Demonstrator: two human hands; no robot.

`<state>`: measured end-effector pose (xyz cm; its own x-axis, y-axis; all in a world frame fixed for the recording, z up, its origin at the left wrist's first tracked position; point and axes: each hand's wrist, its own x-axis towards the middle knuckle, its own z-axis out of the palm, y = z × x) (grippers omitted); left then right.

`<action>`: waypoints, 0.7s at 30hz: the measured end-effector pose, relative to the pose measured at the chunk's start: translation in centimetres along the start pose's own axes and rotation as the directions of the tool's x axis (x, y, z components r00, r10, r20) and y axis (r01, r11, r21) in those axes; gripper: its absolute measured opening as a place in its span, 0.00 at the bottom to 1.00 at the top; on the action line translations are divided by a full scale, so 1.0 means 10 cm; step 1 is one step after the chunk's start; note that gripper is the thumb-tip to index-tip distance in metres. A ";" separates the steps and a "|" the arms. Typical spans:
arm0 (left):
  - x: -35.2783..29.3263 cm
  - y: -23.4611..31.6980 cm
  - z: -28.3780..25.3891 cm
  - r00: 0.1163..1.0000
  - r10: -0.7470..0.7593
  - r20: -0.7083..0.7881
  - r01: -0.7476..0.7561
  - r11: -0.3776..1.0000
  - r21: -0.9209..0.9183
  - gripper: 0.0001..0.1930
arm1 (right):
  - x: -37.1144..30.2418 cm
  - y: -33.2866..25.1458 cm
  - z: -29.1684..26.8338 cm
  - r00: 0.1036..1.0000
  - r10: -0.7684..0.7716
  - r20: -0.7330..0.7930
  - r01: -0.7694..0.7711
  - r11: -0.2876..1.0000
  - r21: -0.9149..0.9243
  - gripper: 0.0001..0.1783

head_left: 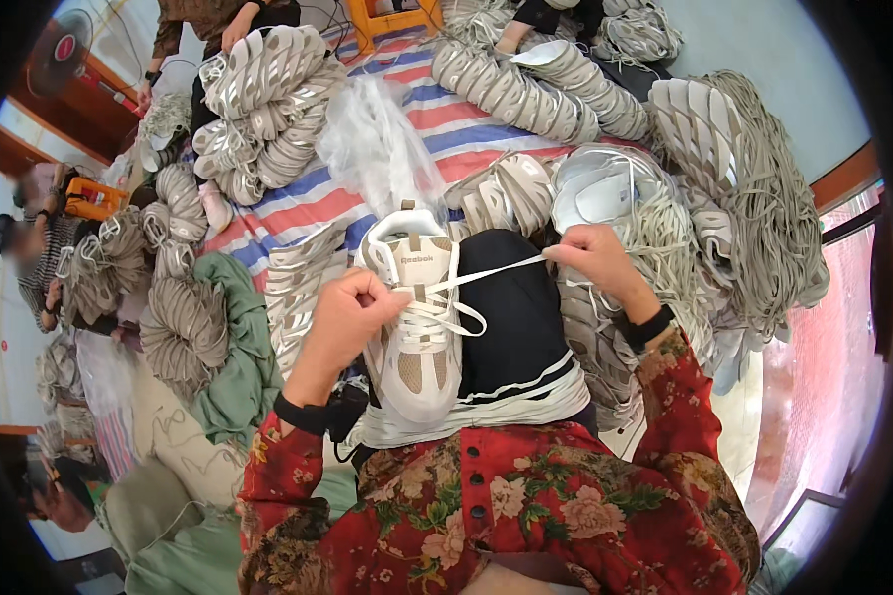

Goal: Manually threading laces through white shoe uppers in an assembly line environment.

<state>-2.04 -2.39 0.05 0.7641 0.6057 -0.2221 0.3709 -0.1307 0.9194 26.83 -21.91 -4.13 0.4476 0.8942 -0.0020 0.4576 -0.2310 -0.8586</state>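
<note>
A beige and white sneaker (414, 369) rests on my lap, toe toward me, with white laces crossing its tongue. My right hand (597, 263) is closed in a pinch on one end of the white shoelace (503, 268), which runs taut from the upper eyelets out to the right. My left hand (342, 319) pinches at the lacing on the sneaker's left side, its fingertips against the lace. A loose loop of lace hangs over the shoe's right edge. Across my dark-trousered thighs lies a bundle of white laces (541, 400).
Stacks of nested beige shoe uppers (511, 94) lie on the striped sheet (318, 203). A large heap of laces (779, 208) hangs at the right. Clear plastic (379, 134) lies ahead, green cloth (233, 347) at left. Other people (45, 253) sit around, at left and ahead.
</note>
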 end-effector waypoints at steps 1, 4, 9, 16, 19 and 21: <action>-0.02 -0.04 0.04 0.996 0.069 -0.057 -0.067 0.997 0.036 0.10 | -0.01 0.04 -0.05 1.000 0.002 0.007 -0.002 1.000 0.000 0.16; -0.06 -0.14 0.06 0.975 0.130 -0.182 -0.112 0.988 0.109 0.09 | -0.06 0.22 -0.27 0.993 -0.005 -0.121 -0.012 0.990 -0.140 0.16; -0.09 -0.28 0.24 0.775 0.438 -0.456 -0.249 0.874 0.416 0.11 | -0.12 0.15 -0.20 0.992 0.109 -0.070 -0.119 0.980 -0.160 0.13; -0.17 -0.35 0.16 0.906 0.198 -0.375 -0.142 0.975 0.173 0.08 | -0.19 -0.89 0.58 0.945 -0.306 0.115 0.313 0.948 -0.051 0.11; -0.19 -0.28 0.17 0.828 0.427 -0.364 -0.253 0.863 0.437 0.06 | -0.20 -0.90 0.95 0.942 -0.252 0.224 0.308 0.911 -0.272 0.13; -0.25 -0.28 0.20 0.789 0.441 -0.427 -0.284 0.879 0.382 0.05 | -0.20 -0.87 1.07 0.918 -0.354 0.177 0.391 0.881 -0.266 0.10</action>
<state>-3.96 -5.15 -2.64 0.5411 0.7558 0.3688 0.3106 -0.5872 0.7475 13.69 -17.60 -2.16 0.1132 0.9708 0.2114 0.7824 0.0441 -0.6213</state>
